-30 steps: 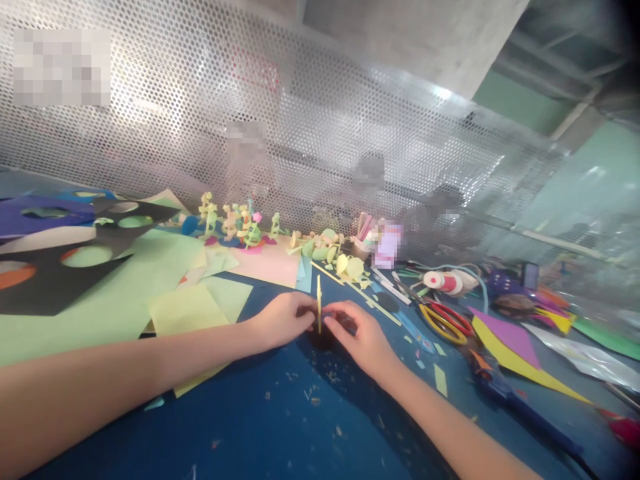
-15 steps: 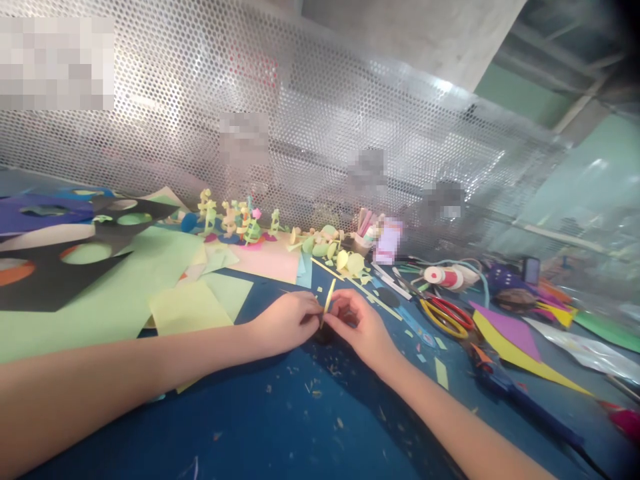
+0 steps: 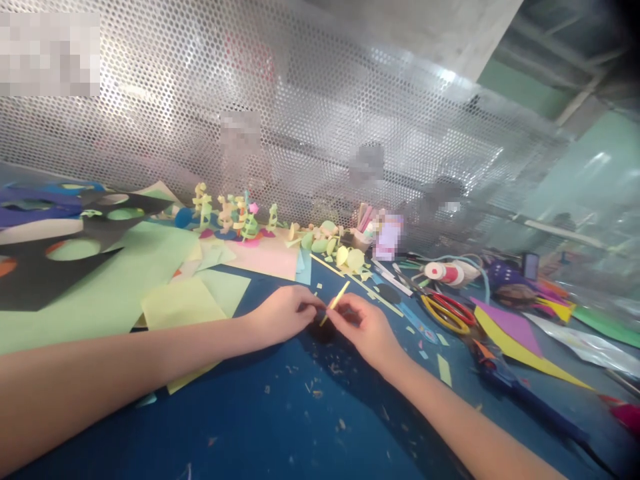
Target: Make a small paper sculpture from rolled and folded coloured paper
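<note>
My right hand (image 3: 367, 328) pinches a narrow yellow paper strip (image 3: 342, 293) between thumb and fingers. The strip slants up to the right. Close beside it on the left is my left hand (image 3: 290, 313), its fingertips pressed together near the strip; whatever they hold, if anything, is too small to make out. A dark patch shows under the fingertips, and I cannot tell if it is a thing or a shadow. Behind the hands lie yellow and green paper discs (image 3: 355, 260) and a long thin yellow strip (image 3: 327, 265).
Small paper models (image 3: 249, 227) stand at the back. Green paper sheets (image 3: 115, 287) cover the left side. Scissors (image 3: 445, 313), a blue glue gun (image 3: 505, 380), a red-and-white spool (image 3: 445, 273) and coloured paper lie at right. Scraps dot the blue table (image 3: 280, 427).
The yellow strip has tipped from nearly upright to a slant toward the right. My fingertips have parted slightly, and the strip now sits in my right hand. The view has shifted slightly.
</note>
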Action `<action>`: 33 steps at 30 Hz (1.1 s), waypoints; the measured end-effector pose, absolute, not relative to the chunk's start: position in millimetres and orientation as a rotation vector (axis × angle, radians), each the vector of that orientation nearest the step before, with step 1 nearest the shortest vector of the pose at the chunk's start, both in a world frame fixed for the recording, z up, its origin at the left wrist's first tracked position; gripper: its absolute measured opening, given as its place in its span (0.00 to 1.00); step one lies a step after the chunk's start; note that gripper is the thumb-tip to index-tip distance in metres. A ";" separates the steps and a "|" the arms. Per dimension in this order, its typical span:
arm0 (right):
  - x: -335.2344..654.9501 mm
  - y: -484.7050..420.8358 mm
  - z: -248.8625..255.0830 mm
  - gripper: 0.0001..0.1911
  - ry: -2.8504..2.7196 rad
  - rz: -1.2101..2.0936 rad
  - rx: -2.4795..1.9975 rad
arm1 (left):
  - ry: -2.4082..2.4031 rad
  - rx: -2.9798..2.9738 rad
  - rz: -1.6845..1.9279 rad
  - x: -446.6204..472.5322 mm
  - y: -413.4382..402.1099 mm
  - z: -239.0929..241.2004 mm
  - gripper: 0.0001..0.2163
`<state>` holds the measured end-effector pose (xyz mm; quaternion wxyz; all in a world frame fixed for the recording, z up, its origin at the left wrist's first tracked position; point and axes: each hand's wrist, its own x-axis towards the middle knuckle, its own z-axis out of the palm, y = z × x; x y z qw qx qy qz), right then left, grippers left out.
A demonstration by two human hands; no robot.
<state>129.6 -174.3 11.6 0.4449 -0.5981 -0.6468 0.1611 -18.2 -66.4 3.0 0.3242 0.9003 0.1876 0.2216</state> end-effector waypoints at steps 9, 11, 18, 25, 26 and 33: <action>133.6 -171.8 3.7 0.06 -1.594 0.366 -1.512 | 0.484 2.382 0.595 -17.7 -66.0 2.3 0.15; 133.2 -171.8 2.7 0.06 -1.610 0.352 -1.499 | 0.476 2.386 0.594 -17.9 -66.3 2.4 0.15; 132.2 -171.9 1.4 0.06 -1.642 0.380 -1.524 | 0.467 2.382 0.601 -17.8 -65.8 2.4 0.15; 133.4 -171.2 3.1 0.06 -1.683 0.304 -1.541 | 0.467 2.382 0.626 -17.1 -65.5 -0.5 0.14; 133.5 -171.2 3.4 0.06 -1.689 0.297 -1.540 | 0.467 2.379 0.628 -17.0 -65.5 -0.4 0.14; 133.7 -171.2 2.3 0.05 -1.685 0.353 -1.507 | 0.463 2.379 0.629 -16.6 -66.2 2.2 0.14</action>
